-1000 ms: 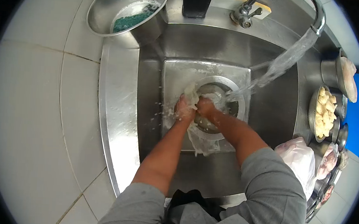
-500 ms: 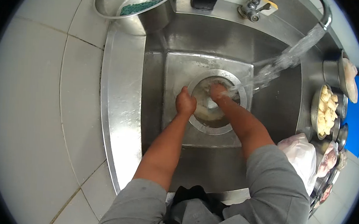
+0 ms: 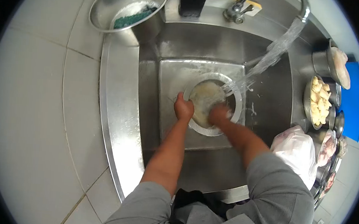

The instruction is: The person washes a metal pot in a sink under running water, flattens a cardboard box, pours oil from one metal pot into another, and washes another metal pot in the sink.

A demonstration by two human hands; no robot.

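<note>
A round metal bowl (image 3: 238, 105) with a wide flat rim sits on the floor of the steel sink (image 3: 177, 75). My left hand (image 3: 184, 108) grips its left rim, thumb on top and fingers underneath, mostly hidden. Inside the bowl, my right hand (image 3: 220, 114) is low and to the right, smeared by motion, its fingers hidden. Cloudy, pale water (image 3: 205, 98) swirls around it; I cannot make out what lies beneath. A stream of water (image 3: 273, 54) pours from the tap spout (image 3: 304, 15) into the bowl's upper right side.
A large steel pot (image 3: 148, 30) holding a green scouring pad (image 3: 133, 19) stands at upper left. Along the right counter are a bowl of pale yellow chunks (image 3: 320, 102), a white plastic bag (image 3: 294, 152) and a blue container (image 3: 352, 102). The tap handle (image 3: 246, 9) is at the back.
My right hand has moved down and toward me inside the bowl. The water looks more stirred and cloudy, with splashes on the sink's right side. My left hand stays on the rim.
</note>
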